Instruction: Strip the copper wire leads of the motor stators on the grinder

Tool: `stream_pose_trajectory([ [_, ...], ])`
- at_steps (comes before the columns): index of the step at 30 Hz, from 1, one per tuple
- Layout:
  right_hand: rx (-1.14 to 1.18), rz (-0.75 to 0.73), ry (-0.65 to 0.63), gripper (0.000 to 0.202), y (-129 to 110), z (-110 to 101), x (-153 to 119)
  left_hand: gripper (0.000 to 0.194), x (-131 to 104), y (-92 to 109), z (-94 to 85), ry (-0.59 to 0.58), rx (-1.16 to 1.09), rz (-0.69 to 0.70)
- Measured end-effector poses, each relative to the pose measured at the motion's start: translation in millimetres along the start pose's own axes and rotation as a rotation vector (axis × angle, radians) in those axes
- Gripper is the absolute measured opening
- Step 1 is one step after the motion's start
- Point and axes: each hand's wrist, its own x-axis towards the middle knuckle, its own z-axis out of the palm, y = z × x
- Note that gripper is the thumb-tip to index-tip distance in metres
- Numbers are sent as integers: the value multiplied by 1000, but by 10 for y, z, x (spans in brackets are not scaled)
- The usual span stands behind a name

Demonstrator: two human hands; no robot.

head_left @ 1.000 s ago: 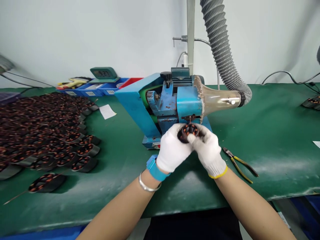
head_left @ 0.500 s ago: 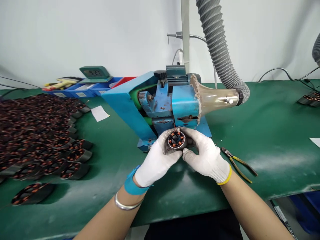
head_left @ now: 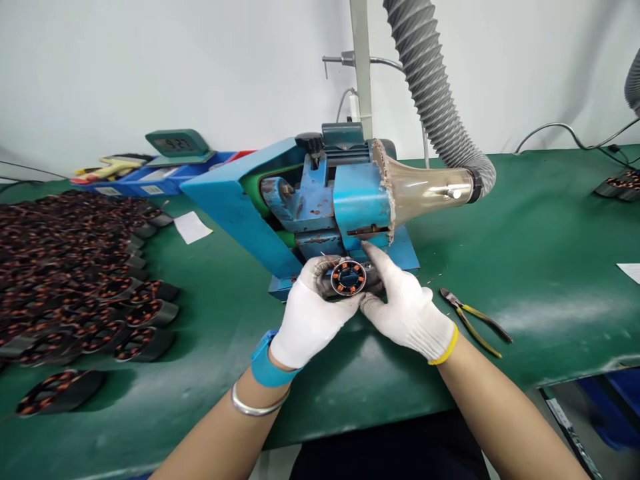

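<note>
A round motor stator point(head_left: 349, 278) with copper windings faces up between my two gloved hands, just in front of the blue machine point(head_left: 361, 203). My left hand point(head_left: 313, 310) is closed around its left side, with darkened fingertips. My right hand point(head_left: 403, 303) holds its right side, the thumb near the lower edge and the index finger stretched up toward the slot in the machine's cover. The other right fingers are partly hidden behind the stator. A thin wire end shows above the stator's left side.
Many stators point(head_left: 65, 267) crowd the left of the green table point(head_left: 530, 253), one point(head_left: 60, 392) lying nearer. Yellow-handled cutters point(head_left: 475, 322) lie to the right. A grey hose point(head_left: 435, 87) joins the machine's clear funnel point(head_left: 425, 190). Blue bins point(head_left: 165, 180) and a clock point(head_left: 177, 143) stand behind.
The stator has turned so its open face points more toward the camera. My right index finger has lifted off it and stretched up toward the machine. The view has shifted slightly.
</note>
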Motion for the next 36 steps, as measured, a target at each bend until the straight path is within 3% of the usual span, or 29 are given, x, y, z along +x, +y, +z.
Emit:
stream_pose_trajectory([
  [5, 525, -77, 79, 76, 89, -216, 83, 46, -14, 14, 6, 40, 131, 50],
  [7, 553, -89, 99, 78, 105, -276, 104, 47, -21, -2, 16, 70, 136, 66],
  [11, 90, -87, 93, 93, 62, -176, 53, 48, -40, -56, 19, 75, 149, 120],
  [14, -282, -1, 80, 98, -7, -49, -9, 46, -59, -88, 15, 54, 185, 139],
  [17, -378, 0, 19, 93, -34, -9, -31, 45, -70, -101, 9, 34, 204, 157],
  [19, -262, -57, 62, 89, -11, -39, -18, 43, -69, -102, 2, 34, 223, 175],
  [23, 307, -173, 173, 81, 73, -157, 45, 42, -53, -126, -7, 76, 284, 221],
  [25, 433, -216, 180, 79, 89, -193, 59, 43, -50, -159, -6, 88, 284, 258],
  [27, 283, -268, 175, 78, 75, -191, 42, 44, -53, -199, -5, 73, 260, 296],
  [31, -337, -399, 73, 67, 16, -118, -29, 44, -66, -268, -10, 15, 192, 347],
  [34, -617, -355, 41, 46, 19, -103, -43, 46, -64, -306, -19, 9, 177, 371],
  [36, -673, -333, 45, 36, 52, -135, -32, 49, -55, -324, -23, 21, 175, 400],
])
